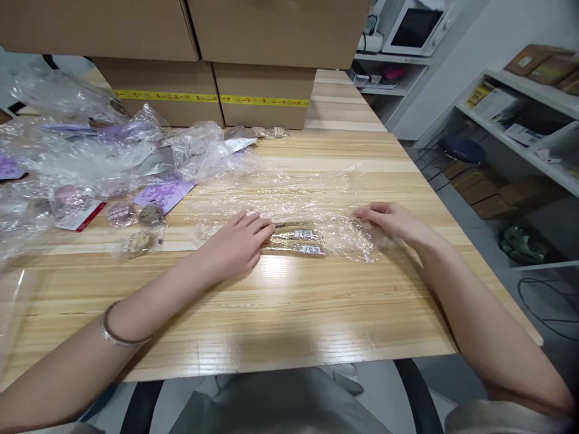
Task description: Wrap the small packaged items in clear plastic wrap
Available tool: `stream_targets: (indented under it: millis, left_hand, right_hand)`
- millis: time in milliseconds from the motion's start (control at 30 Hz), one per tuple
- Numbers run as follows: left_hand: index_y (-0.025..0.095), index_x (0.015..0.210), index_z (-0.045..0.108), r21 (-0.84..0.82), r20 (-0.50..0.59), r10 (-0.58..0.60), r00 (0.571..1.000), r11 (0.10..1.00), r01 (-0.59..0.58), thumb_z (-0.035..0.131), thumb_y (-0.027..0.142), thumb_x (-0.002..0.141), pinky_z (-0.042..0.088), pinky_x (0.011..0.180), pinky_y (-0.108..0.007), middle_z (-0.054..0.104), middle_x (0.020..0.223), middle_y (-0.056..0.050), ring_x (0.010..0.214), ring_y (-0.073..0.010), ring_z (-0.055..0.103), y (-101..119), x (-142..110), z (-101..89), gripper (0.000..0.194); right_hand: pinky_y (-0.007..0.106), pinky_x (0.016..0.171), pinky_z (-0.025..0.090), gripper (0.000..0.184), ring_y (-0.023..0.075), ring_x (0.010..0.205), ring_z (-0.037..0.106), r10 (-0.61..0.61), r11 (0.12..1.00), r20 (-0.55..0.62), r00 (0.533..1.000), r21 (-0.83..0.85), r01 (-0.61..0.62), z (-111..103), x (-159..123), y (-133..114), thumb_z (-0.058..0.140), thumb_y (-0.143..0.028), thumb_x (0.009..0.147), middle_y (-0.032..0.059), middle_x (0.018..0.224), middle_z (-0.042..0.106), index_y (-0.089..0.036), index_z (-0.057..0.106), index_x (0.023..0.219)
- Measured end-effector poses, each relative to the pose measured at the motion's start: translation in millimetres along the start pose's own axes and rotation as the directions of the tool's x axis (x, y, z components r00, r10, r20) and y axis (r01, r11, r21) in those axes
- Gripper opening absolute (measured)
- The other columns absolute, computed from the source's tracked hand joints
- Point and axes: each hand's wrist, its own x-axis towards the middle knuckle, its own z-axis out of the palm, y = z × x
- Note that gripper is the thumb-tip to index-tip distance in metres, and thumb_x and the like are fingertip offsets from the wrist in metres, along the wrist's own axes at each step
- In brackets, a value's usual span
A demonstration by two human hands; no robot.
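A sheet of clear plastic wrap (289, 190) lies spread and crinkled on the wooden table (325, 313). On its near part rest several slim gold packets (294, 241) with white barcode labels, side by side. My left hand (237, 244) lies flat over their left ends, fingers stretched out and pressing down, so those ends are hidden. At the right side of the sheet, my right hand (391, 220) pinches the wrap between thumb and fingers.
A heap of clear-wrapped items (113, 150) covers the table's left side, with a purple packet (165, 194) and small wrapped pieces (138, 242) at its edge. Stacked cardboard boxes (266, 84) stand behind. Past the table's right edge are shelves (543, 154) and a stool (461, 147).
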Motion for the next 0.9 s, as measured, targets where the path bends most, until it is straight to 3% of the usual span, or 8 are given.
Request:
stream_targets:
  millis: [167,300,400,533,667,800,833,900]
  left_hand:
    - [0.003,0.143,0.043,0.067,-0.14,0.021,0.99,0.998,-0.012,0.045,0.027,0.094,0.027,0.122,-0.049,0.045,0.15,-0.023,0.144,-0.0353,0.036,27,12,16.2,0.054]
    - [0.007,0.146,0.039,0.025,-0.146,-0.022,0.989,0.999,0.026,0.035,0.016,0.098,0.036,0.116,-0.049,0.053,0.144,-0.02,0.138,-0.0304,0.046,32,25,30.8,0.049]
    - [0.006,0.146,0.04,0.016,-0.106,0.0,0.994,1.0,0.002,0.029,0.006,0.097,0.035,0.116,-0.049,0.053,0.145,-0.02,0.139,-0.0297,0.045,27,24,31.2,0.05]
    - [0.007,0.146,0.04,0.033,-0.048,0.0,0.999,0.999,0.001,0.031,0.004,0.095,0.035,0.117,-0.048,0.052,0.147,-0.019,0.14,-0.0306,0.044,31,15,28.5,0.052]
    - [0.008,0.146,0.041,0.066,-0.059,-0.008,0.998,0.998,0.012,0.032,0.004,0.095,0.039,0.113,-0.049,0.051,0.148,-0.019,0.14,-0.0325,0.045,43,11,30.3,0.052]
    - [0.007,0.146,0.04,0.063,-0.095,0.004,0.996,0.998,0.002,0.035,0.007,0.096,0.042,0.11,-0.047,0.053,0.145,-0.02,0.137,-0.0321,0.048,47,11,30.4,0.051]
    - [0.007,0.147,0.04,0.047,-0.099,0.007,0.995,0.999,-0.003,0.036,0.009,0.096,0.042,0.111,-0.047,0.053,0.146,-0.019,0.136,-0.0312,0.049,45,10,29.5,0.051]
    - [0.007,0.148,0.039,-0.001,-0.085,0.002,0.996,1.0,-0.003,0.04,0.017,0.098,0.039,0.115,-0.046,0.05,0.149,-0.019,0.139,-0.0305,0.046,41,9,27.1,0.051]
  right_hand:
    - [0.026,0.048,0.038,0.037,0.0109,0.051,0.045,-0.084,0.982,-0.021,0.996,0.171,0.086,24,0,-13,0.072,-0.056,0.075,-0.004,0.059,0.051,-0.022,0.058,0.073]
    - [0.031,0.059,0.052,0.03,0.0152,0.062,0.058,-0.064,0.881,-0.101,0.993,0.461,0.104,29,3,-12,0.067,-0.048,0.081,0.0003,0.072,0.061,-0.025,0.05,0.077]
    - [0.027,0.047,0.045,0.029,0.0116,0.049,0.048,-0.012,0.849,-0.144,0.99,0.522,0.087,31,7,-10,0.067,-0.046,0.081,-0.0031,0.067,0.055,-0.026,0.047,0.079]
    - [0.023,0.038,0.024,0.026,0.0087,0.04,0.03,-0.019,0.925,-0.179,0.984,0.371,0.085,31,14,-8,0.063,-0.048,0.083,-0.0079,0.057,0.042,-0.026,0.049,0.086]
    - [0.031,0.05,0.04,0.026,0.0162,0.048,0.048,-0.125,0.992,-0.237,0.964,-0.062,0.113,23,13,-8,0.055,-0.049,0.088,-0.0016,0.059,0.052,-0.023,0.058,0.086]
    - [0.053,0.087,0.047,0.039,0.0362,0.1,0.063,-0.466,0.818,-0.417,0.78,-0.539,0.201,25,-16,-20,0.049,-0.045,0.094,0.0202,0.105,0.067,-0.015,0.063,0.113]
    - [0.057,0.095,0.045,0.043,0.038,0.112,0.06,-0.578,0.748,-0.357,0.734,-0.592,0.301,29,-26,-25,0.048,-0.044,0.095,0.0225,0.118,0.065,-0.014,0.059,0.123]
    - [0.057,0.105,0.042,0.052,0.036,0.129,0.053,-0.748,0.564,-0.047,0.662,-0.572,0.596,43,-44,-32,0.049,-0.044,0.096,0.0206,0.136,0.058,-0.015,0.049,0.14]
